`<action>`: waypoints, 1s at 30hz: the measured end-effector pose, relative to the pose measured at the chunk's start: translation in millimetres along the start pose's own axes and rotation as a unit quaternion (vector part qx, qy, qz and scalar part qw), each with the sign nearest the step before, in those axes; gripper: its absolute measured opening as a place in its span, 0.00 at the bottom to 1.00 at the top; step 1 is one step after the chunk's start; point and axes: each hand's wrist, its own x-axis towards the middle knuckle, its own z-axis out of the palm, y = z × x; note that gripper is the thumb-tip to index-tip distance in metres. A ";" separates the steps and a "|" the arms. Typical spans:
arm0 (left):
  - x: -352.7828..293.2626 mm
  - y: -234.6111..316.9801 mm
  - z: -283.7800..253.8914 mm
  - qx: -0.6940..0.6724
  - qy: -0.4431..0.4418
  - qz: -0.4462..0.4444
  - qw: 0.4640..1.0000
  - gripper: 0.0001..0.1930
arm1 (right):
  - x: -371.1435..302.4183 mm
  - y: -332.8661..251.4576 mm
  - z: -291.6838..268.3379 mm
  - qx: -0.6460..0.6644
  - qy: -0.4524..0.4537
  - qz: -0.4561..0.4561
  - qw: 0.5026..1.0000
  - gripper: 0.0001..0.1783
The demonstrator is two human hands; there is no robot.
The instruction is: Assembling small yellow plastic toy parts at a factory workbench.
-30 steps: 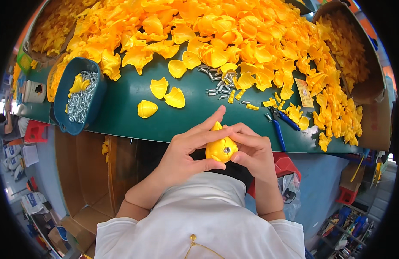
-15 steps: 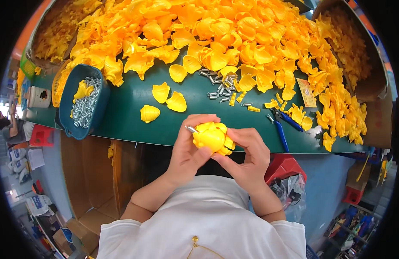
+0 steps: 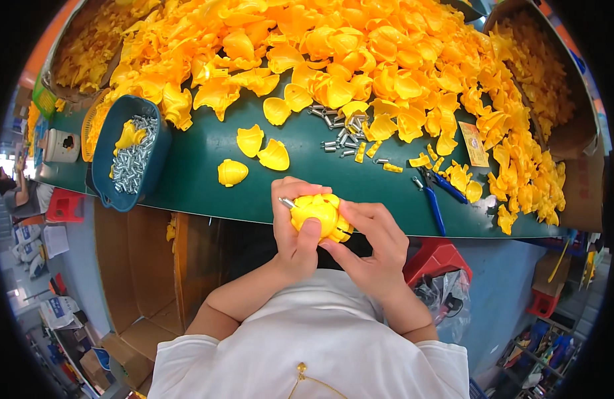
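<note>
Between my two hands, over the table's near edge, is a rounded yellow plastic assembly [image 3: 320,214] made of shell pieces. My left hand [image 3: 295,229] wraps its left side, with the thumb pressed on the front. A small metal spring [image 3: 286,202] sticks out at its upper left, by my left fingers. My right hand [image 3: 370,243] grips the right side between thumb and fingers. A dark gap shows between shell pieces near the right thumb. On the table beyond lie an egg-shaped yellow piece [image 3: 232,173] and two open half shells [image 3: 274,155].
A large heap of yellow plastic parts [image 3: 360,53] covers the far side of the green table [image 3: 194,179]. A blue-green basket [image 3: 162,143] of metal springs stands at left. Blue-handled pliers [image 3: 434,211], loose springs [image 3: 347,139] and a card [image 3: 474,144] lie at right.
My hands have drawn slightly down and left with the yellow assembly. It has turned a little, and my left thumb has moved up onto its front.
</note>
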 end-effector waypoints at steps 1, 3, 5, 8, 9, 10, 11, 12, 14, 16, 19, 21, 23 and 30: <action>1.4 3.1 0.0 0.028 -0.011 0.012 0.999 0.19 | 1.1 -0.1 -2.7 0.006 -0.018 0.000 1.000 0.26; 3.1 3.3 -4.5 0.054 -0.024 0.024 0.998 0.19 | 3.0 -0.8 -5.3 0.004 -0.014 0.009 1.000 0.25; 6.2 -2.0 -12.1 0.084 -0.090 -0.006 0.992 0.23 | 5.2 1.5 -5.4 0.005 -0.011 0.012 1.000 0.25; 7.6 -0.1 -6.9 -0.051 -0.004 -0.121 0.991 0.29 | 2.9 10.2 0.8 -0.002 0.041 -0.021 0.999 0.24; 8.7 5.3 -3.8 -0.225 0.013 -0.198 0.954 0.31 | 1.5 12.0 2.8 -0.021 0.062 -0.043 0.997 0.24; 8.2 5.9 -5.9 -0.225 0.014 -0.198 0.954 0.31 | 0.2 11.9 4.1 -0.040 0.082 -0.063 0.994 0.23; 7.8 6.3 -9.4 -0.247 -0.002 -0.201 0.948 0.29 | 0.4 11.4 4.7 -0.040 0.081 -0.063 0.994 0.23; 7.4 6.2 -11.6 -0.269 -0.019 -0.204 0.941 0.27 | 1.0 11.1 5.3 -0.032 0.077 -0.055 0.995 0.23; 7.9 3.7 -10.2 -0.252 -0.001 -0.171 0.952 0.26 | 2.0 12.1 3.9 -0.024 0.075 -0.047 0.996 0.22; 7.1 3.1 -14.2 -0.185 -0.044 -0.157 0.969 0.26 | 1.2 15.5 0.1 0.021 0.022 0.000 1.000 0.22; 11.5 8.1 -13.3 -0.088 -0.082 -0.086 0.989 0.26 | -2.0 16.5 -2.5 0.097 0.000 0.071 0.993 0.22; 15.2 10.9 -18.1 -0.142 -0.118 -0.104 0.977 0.26 | 2.7 14.1 -8.0 0.101 -0.013 0.079 0.992 0.22; 21.4 2.5 -29.7 -0.106 -0.181 -0.037 0.977 0.24 | 7.1 9.2 -9.2 0.105 -0.025 0.088 0.990 0.22; 17.9 12.0 -26.9 -0.158 -0.174 -0.052 0.971 0.24 | 4.4 9.6 -11.4 0.112 -0.051 0.040 0.992 0.23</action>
